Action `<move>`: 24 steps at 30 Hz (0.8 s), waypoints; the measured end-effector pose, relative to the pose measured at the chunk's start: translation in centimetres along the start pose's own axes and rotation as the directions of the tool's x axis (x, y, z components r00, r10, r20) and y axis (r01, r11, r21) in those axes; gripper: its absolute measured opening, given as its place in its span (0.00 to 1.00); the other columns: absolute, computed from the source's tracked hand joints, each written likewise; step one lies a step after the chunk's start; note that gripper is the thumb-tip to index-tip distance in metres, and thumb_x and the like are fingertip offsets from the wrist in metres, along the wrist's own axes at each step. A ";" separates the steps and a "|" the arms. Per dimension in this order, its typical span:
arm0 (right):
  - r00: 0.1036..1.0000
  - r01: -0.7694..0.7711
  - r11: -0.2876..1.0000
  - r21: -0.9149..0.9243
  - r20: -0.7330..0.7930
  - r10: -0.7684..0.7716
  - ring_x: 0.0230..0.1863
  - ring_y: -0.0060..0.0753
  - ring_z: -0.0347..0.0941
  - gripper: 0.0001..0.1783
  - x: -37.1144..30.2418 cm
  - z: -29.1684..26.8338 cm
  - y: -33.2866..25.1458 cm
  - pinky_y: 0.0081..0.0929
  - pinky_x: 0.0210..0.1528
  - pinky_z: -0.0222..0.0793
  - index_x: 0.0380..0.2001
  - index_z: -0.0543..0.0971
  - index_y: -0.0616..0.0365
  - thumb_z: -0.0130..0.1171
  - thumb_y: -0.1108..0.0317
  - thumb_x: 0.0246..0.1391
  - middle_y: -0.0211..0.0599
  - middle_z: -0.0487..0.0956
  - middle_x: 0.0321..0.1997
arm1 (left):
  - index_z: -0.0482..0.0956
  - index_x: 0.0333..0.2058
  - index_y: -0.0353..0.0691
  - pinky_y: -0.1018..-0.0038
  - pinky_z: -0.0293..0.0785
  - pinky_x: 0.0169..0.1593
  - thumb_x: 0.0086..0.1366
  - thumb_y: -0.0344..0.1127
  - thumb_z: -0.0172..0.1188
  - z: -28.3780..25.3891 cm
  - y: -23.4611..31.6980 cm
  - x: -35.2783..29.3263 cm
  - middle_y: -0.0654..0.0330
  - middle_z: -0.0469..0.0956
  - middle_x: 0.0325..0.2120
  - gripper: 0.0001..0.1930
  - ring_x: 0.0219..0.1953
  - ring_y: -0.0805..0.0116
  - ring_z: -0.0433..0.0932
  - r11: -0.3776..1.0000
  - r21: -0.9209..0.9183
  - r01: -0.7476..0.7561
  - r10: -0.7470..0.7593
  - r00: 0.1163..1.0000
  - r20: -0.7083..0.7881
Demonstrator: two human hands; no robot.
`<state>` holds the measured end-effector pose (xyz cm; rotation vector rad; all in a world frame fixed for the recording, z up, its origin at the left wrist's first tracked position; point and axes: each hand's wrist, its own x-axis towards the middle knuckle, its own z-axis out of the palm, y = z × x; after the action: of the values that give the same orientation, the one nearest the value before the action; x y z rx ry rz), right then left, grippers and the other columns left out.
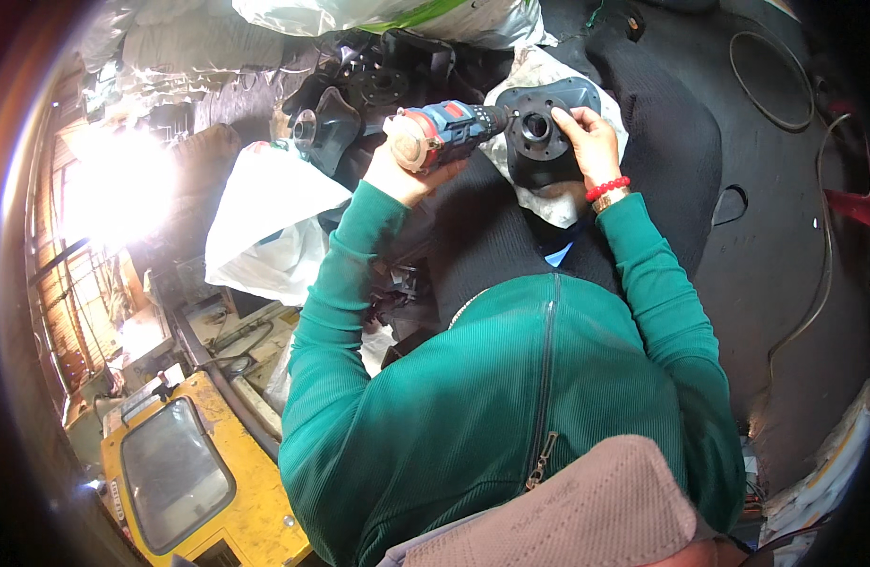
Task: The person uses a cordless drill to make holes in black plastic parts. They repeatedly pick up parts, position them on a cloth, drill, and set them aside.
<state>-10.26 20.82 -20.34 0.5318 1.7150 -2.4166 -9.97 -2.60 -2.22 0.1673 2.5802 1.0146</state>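
Note:
A blue and red cordless drill (444, 128) is gripped in my left hand (402, 180), its chuck pointing right. The drill's tip reaches the left side of a black flanged part (531, 153), which has a round central hub and a ring of small holes. Whether the tip is inside a hole cannot be made out. My right hand (596, 149) holds the part by its right side, thumb and fingers near the hub. Under the part, a stained white sheet (609, 93) lies over my lap.
Similar black parts (333, 130) are piled at the far left, beside a white plastic bag (265, 203). More plastic bags (359, 14) lie along the back. A yellow machine (251, 477) stands at the near left. On the dark floor at right runs a cable (825, 255).

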 end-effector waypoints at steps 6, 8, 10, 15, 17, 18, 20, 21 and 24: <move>0.999 0.000 0.999 -0.035 -0.037 -0.001 0.26 0.13 0.68 0.13 0.4 0.2 0.1 0.15 0.31 0.65 0.28 0.80 0.59 0.67 0.60 0.49 0.23 0.77 0.25 | 0.73 0.50 0.41 0.71 0.69 0.55 0.50 0.36 0.72 -0.5 2.3 1.1 0.58 0.75 0.47 0.27 0.50 0.67 0.75 0.934 0.352 0.062 -0.099 0.991 0.090; 0.999 -0.025 0.999 -0.020 -0.048 0.024 0.25 0.13 0.68 0.13 0.2 0.1 0.0 0.16 0.30 0.65 0.27 0.80 0.59 0.68 0.60 0.48 0.23 0.77 0.24 | 0.73 0.49 0.40 0.71 0.70 0.55 0.50 0.36 0.72 -0.4 2.0 1.2 0.58 0.76 0.46 0.27 0.49 0.67 0.75 0.959 0.281 0.043 -0.070 0.994 0.087; 0.998 -0.046 0.999 0.012 -0.044 0.046 0.25 0.14 0.68 0.13 0.2 0.1 -0.2 0.16 0.30 0.64 0.27 0.80 0.58 0.68 0.60 0.48 0.23 0.77 0.24 | 0.73 0.49 0.40 0.71 0.71 0.54 0.49 0.38 0.73 -0.5 1.5 1.2 0.57 0.77 0.45 0.28 0.47 0.67 0.77 0.973 0.229 0.005 -0.023 0.997 0.077; 0.996 -0.031 0.998 0.053 -0.085 0.035 0.24 0.13 0.68 0.13 0.4 0.0 0.6 0.16 0.29 0.64 0.26 0.80 0.59 0.67 0.60 0.49 0.23 0.77 0.22 | 0.72 0.50 0.39 0.70 0.70 0.54 0.50 0.35 0.72 -0.6 1.9 0.5 0.59 0.76 0.45 0.29 0.48 0.66 0.75 0.992 0.118 -0.039 0.035 0.999 0.039; 0.996 -0.029 0.999 0.038 -0.084 0.032 0.24 0.13 0.68 0.14 0.5 0.0 0.7 0.16 0.28 0.64 0.26 0.79 0.59 0.67 0.59 0.49 0.23 0.77 0.22 | 0.71 0.51 0.38 0.70 0.70 0.54 0.50 0.33 0.72 -0.7 1.9 0.3 0.59 0.76 0.45 0.29 0.48 0.66 0.75 0.999 0.049 -0.012 0.010 0.999 0.043; 0.996 -0.031 0.999 0.024 -0.083 0.033 0.24 0.13 0.68 0.14 0.5 0.0 0.6 0.16 0.28 0.64 0.26 0.79 0.59 0.67 0.59 0.49 0.23 0.77 0.22 | 0.71 0.51 0.38 0.70 0.70 0.53 0.50 0.32 0.72 -0.6 1.9 0.2 0.59 0.76 0.45 0.29 0.48 0.66 0.75 1.000 0.014 0.002 -0.003 0.999 0.048; 0.996 -0.036 0.999 0.006 -0.078 0.036 0.24 0.13 0.68 0.14 0.3 -0.1 0.6 0.16 0.28 0.64 0.26 0.79 0.59 0.67 0.58 0.49 0.24 0.77 0.22 | 0.71 0.51 0.38 0.71 0.71 0.53 0.50 0.31 0.72 -0.6 2.3 0.0 0.59 0.76 0.45 0.29 0.47 0.67 0.76 0.998 0.069 -0.009 0.006 0.999 0.036; 0.997 -0.037 0.999 0.001 -0.071 0.037 0.24 0.14 0.68 0.15 0.1 0.0 0.2 0.17 0.28 0.65 0.26 0.79 0.60 0.67 0.58 0.49 0.24 0.77 0.22 | 0.71 0.51 0.38 0.72 0.71 0.52 0.50 0.31 0.72 -0.6 2.5 -0.1 0.59 0.76 0.44 0.29 0.46 0.67 0.76 0.995 0.097 -0.014 0.011 1.000 0.028; 0.998 -0.030 0.999 -0.012 -0.062 0.030 0.24 0.14 0.69 0.15 0.0 0.1 0.0 0.17 0.29 0.65 0.26 0.79 0.60 0.67 0.57 0.49 0.25 0.77 0.23 | 0.75 0.46 0.37 0.73 0.74 0.49 0.48 0.39 0.73 -0.3 2.4 -0.3 0.58 0.80 0.40 0.27 0.42 0.69 0.79 0.994 -0.029 0.110 -0.110 0.994 -0.009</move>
<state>-10.29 20.76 -20.35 0.6325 1.7329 -2.3904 -9.84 -1.08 -0.26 0.0119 2.5523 1.0134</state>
